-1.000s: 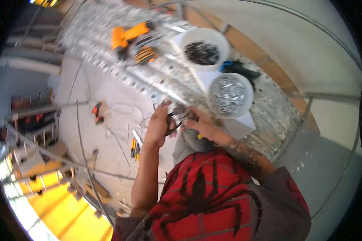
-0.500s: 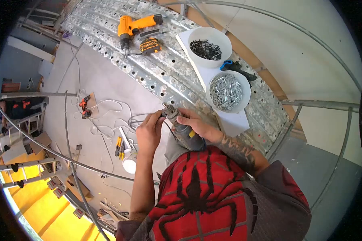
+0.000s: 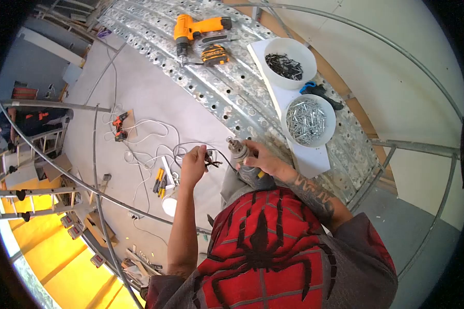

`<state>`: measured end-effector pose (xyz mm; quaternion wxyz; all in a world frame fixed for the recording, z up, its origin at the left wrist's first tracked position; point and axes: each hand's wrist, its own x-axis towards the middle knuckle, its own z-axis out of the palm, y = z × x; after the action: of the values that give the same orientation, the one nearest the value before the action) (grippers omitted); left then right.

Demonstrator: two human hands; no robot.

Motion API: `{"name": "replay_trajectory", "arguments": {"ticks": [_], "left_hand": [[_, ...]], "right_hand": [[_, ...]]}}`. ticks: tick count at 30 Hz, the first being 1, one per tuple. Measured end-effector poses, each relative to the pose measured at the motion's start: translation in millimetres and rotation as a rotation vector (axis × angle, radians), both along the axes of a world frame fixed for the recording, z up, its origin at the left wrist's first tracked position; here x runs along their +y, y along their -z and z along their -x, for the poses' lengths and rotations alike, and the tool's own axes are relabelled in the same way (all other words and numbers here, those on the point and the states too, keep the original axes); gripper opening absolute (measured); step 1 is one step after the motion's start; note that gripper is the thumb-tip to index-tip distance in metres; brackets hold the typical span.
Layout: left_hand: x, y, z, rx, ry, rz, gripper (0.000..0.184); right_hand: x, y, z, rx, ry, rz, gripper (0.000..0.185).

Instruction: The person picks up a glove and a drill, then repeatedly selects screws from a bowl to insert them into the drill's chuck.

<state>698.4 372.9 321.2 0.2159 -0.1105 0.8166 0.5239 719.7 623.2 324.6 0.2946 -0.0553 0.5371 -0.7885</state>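
In my right hand [image 3: 263,158], a grey corded power tool [image 3: 252,175] with a worn metal nose points away from me. My fingers wrap round its front end, and its rear rests near my lap. My left hand [image 3: 194,164] is closed, a short gap to the left of the tool. Small dark spiky pieces [image 3: 212,160] stick out from its fingers; their kind is unclear, though they resemble dark screws. A black cord [image 3: 219,150] loops between the left hand and the tool.
A perforated metal platform [image 3: 211,98] carries a yellow drill [image 3: 196,28], a tape measure [image 3: 214,54], a utility knife [image 3: 215,39], and tubs of dark screws [image 3: 284,67] and silver fasteners [image 3: 306,121]. Metal rails surround me. Below lie cables and an orange drill [image 3: 120,126]. Another person [image 3: 28,122] is far left.
My left hand has moved away from the tool's nose, and dark pieces now show at its fingers. My right hand keeps its hold on the tool. The whole view has shifted slightly.
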Motion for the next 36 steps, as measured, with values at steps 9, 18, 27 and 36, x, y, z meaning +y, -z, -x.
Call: {"name": "replay_trajectory", "arguments": {"ticks": [9,18,27,36], "left_hand": [[22.3,-3.8,-20.9,0.182,0.085,0.077,0.033],[108.7,-132.5,31.9,0.32,0.046,-0.586,0.03],[131.1,-188.9,144.0,0.405,0.062,-0.387,0.026],[209.5,-141.5,201.7,0.224,0.388,-0.197,0.021]], "right_hand": [[5.3,0.1,6.3,-0.105,-0.096,0.155,0.049],[23.8,-69.6,17.7,0.008,0.009,0.177,0.063],[90.1,-104.2,1.3,0.181,0.428,0.8,0.064],[222.5,-54.5,-63.2,0.552,0.484,1.048,0.03]]}}
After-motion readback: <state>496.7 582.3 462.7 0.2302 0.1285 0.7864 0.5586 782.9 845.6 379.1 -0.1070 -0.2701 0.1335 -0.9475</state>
